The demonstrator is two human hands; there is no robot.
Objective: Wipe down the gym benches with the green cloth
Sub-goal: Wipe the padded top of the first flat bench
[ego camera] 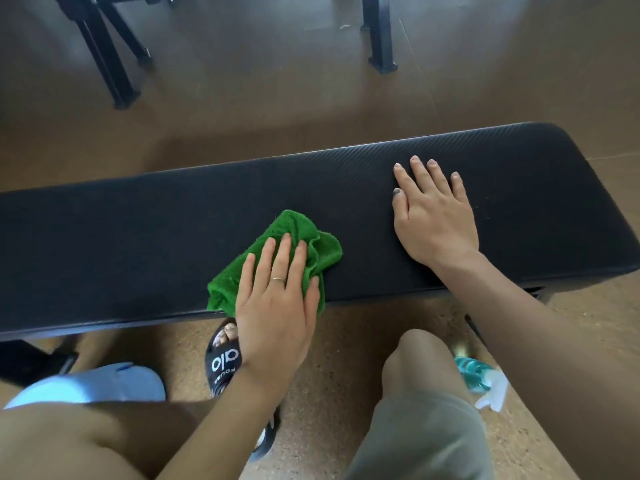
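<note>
Left hand [277, 306] and right hand [433, 216] flat, palms down

In view are one long black padded table [138, 237], one crumpled green terry cloth [298, 244], two bare hands, the left hand [277, 306] and the right hand [433, 216], one thin ring [278, 279], one black slide sandal [225, 362], one teal spray bottle [481, 379] and two black metal frame legs [107, 60].
</note>
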